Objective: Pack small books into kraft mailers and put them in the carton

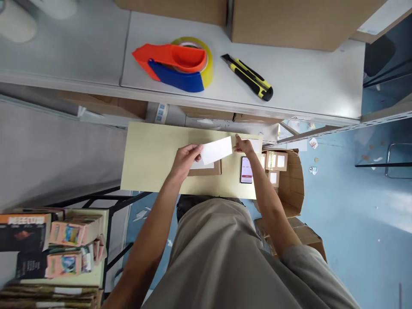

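Observation:
My left hand [187,159] pinches a blank white label [217,149] between thumb and fingers, holding it tilted above the table. Beneath it lies a small brown cardboard box [206,171], with a white patch on its top partly hidden by the hand and the label. My right hand [244,146] is at the table's far right, fingers apart, beside a flat white paper [255,145] that its wrist partly covers. Close under the right forearm lies a phone [246,170] with a lit screen. Both hands are over the pale yellow tabletop [151,159].
A shelf [309,81] crosses above the table, carrying an orange-and-blue tape dispenser [180,64], a yellow-black utility knife [247,77] and cardboard boxes [283,23]. An open carton [292,184] with small boxes stands right of the table. Packets [67,231] fill a rack at lower left.

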`<state>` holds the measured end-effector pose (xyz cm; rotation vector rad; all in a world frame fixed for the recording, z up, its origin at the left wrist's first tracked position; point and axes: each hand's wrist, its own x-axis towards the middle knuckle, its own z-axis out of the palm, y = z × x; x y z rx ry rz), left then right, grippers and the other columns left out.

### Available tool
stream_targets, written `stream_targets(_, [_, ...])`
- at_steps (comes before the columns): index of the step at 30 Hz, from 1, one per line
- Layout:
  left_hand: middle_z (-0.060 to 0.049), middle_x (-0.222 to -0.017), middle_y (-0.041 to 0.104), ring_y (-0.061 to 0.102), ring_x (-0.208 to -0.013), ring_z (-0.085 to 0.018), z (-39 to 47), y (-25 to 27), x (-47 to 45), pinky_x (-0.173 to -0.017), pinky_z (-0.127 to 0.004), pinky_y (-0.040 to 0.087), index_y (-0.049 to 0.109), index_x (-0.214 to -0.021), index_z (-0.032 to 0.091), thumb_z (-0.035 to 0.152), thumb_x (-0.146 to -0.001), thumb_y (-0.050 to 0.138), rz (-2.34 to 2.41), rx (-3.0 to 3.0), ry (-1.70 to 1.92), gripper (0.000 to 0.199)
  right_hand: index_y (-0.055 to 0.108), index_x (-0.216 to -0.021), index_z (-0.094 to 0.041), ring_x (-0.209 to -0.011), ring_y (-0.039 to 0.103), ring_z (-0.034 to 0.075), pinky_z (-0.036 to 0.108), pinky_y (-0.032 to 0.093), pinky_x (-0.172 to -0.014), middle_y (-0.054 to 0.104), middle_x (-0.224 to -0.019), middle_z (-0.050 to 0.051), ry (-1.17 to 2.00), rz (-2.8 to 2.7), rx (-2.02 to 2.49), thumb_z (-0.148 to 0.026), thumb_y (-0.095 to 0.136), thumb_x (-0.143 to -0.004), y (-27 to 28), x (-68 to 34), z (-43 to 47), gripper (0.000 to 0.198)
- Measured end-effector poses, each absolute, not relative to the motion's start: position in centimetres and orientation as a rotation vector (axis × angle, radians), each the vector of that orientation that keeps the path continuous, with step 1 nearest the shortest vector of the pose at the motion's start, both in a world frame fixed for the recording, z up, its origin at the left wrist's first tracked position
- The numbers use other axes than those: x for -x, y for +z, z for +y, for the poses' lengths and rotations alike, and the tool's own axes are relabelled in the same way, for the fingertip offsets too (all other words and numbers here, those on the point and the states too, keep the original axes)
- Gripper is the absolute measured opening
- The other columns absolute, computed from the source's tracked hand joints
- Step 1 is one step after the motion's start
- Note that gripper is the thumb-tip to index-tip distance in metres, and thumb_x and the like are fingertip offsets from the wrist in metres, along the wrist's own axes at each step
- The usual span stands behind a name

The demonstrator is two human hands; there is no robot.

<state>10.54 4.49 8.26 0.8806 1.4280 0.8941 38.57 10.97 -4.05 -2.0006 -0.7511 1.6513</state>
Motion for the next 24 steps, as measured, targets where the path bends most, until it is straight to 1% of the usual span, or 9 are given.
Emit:
stream_targets(4, [0.000, -0.065, 0.061, 0.054, -0.061, -0.012, 1.5, 9.3, -9.3, -0.061, -0.026, 0.046, 0.075, -0.079, 0.018, 0.070, -0.077, 0.086, 1.436, -0.895, 0.932, 0.053, 0.079, -0.099, -0.019, -0.096, 0.082, 0.024, 0.032, 0.067, -0.089, 0.085, -0.100, 0.011, 1.756, -0.906, 1.452, -0.085, 0.064, -0.094, 2.2, -36.2, 5.2, 0.068])
stream_targets(6, [0.001, -0.062, 0.061, 0.052, -0.058, -0.012, 0.2, 10.1, -8.8, -0.058, -0.026, 0.044, 0.078, -0.080, 0.018, 0.069, -0.076, 0.087, 1.456, -0.912, 0.925, 0.052, 0.079, -0.105, -0.022, -0.106, 0.079, 0.026, 0.036, 0.065, -0.097, 0.084, -0.107, 0.008, 1.708, -1.034, 1.311, -0.078, 0.082, -0.084, 5.1, -35.1, 2.0, 0.060])
stream_targets(8, [0.001, -0.060, 0.061, 0.048, -0.053, -0.011, -1.0, 11.0, -8.3, -0.053, -0.026, 0.041, 0.082, -0.084, 0.018, 0.068, -0.078, 0.086, 1.451, -0.926, 0.880, 0.050, 0.079, -0.097, -0.024, -0.107, 0.077, 0.027, 0.039, 0.063, -0.096, 0.083, -0.105, 0.006, 1.596, -1.107, 1.271, -0.069, 0.091, -0.080, 7.2, -34.4, -0.6, 0.049])
stream_targets(10, [0.001, -0.061, 0.064, 0.050, -0.050, -0.011, -2.1, 12.3, -7.8, -0.051, -0.027, 0.043, 0.085, -0.094, 0.018, 0.067, -0.082, 0.084, 1.404, -0.942, 0.833, 0.051, 0.078, -0.086, -0.026, -0.116, 0.076, 0.029, 0.042, 0.062, -0.099, 0.083, -0.114, 0.007, 1.485, -1.163, 1.228, -0.062, 0.092, -0.082, 8.8, -34.1, -2.1, 0.039])
stream_targets(13, [-0.002, -0.070, 0.071, 0.063, -0.057, -0.015, -3.4, 14.2, -7.2, -0.060, -0.030, 0.054, 0.084, -0.118, 0.017, 0.064, -0.086, 0.081, 1.318, -0.961, 0.836, 0.056, 0.078, -0.081, -0.028, -0.131, 0.072, 0.030, 0.047, 0.059, -0.107, 0.079, -0.134, 0.008, 1.378, -1.214, 1.177, -0.053, 0.091, -0.086, 10.6, -34.1, -3.1, 0.029])
stream_targets(16, [-0.003, -0.084, 0.077, 0.070, -0.063, -0.017, -4.2, 15.6, -6.7, -0.065, -0.032, 0.059, 0.076, -0.139, 0.020, 0.056, -0.085, 0.084, 1.240, -0.944, 0.879, 0.065, 0.078, -0.082, -0.029, -0.132, 0.072, 0.030, 0.050, 0.057, -0.112, 0.079, -0.136, 0.008, 1.310, -1.258, 1.189, -0.048, 0.088, -0.090, 12.4, -34.3, -3.3, 0.023])
stream_targets(18, [-0.005, -0.087, 0.078, 0.070, -0.062, -0.017, -4.5, 16.2, -6.6, -0.064, -0.033, 0.059, 0.078, -0.132, 0.019, 0.052, -0.083, 0.084, 1.197, -0.925, 0.877, 0.059, 0.078, -0.082, -0.029, -0.131, 0.073, 0.030, 0.050, 0.057, -0.112, 0.080, -0.135, 0.007, 1.281, -1.291, 1.187, -0.044, 0.087, -0.091, 13.5, -34.4, -3.4, 0.019])
stream_targets(21, [-0.008, -0.085, 0.080, 0.068, -0.061, -0.017, -4.8, 16.8, -6.5, -0.065, -0.035, 0.060, 0.081, -0.099, 0.017, 0.047, -0.084, 0.081, 1.176, -0.930, 0.835, 0.033, 0.079, -0.082, -0.030, -0.132, 0.072, 0.031, 0.050, 0.057, -0.111, 0.080, -0.134, 0.007, 1.261, -1.320, 1.169, -0.040, 0.087, -0.091, 14.8, -34.4, -3.5, 0.016])
stream_targets(24, [-0.009, -0.081, 0.081, 0.066, -0.061, -0.017, -5.0, 17.5, -6.4, -0.066, -0.036, 0.060, 0.077, -0.082, 0.018, 0.042, -0.086, 0.078, 1.171, -0.960, 0.817, 0.025, 0.080, -0.082, -0.030, -0.131, 0.072, 0.032, 0.051, 0.058, -0.110, 0.080, -0.134, 0.006, 1.254, -1.333, 1.131, -0.041, 0.088, -0.091, 15.5, -34.4, -3.7, 0.016])
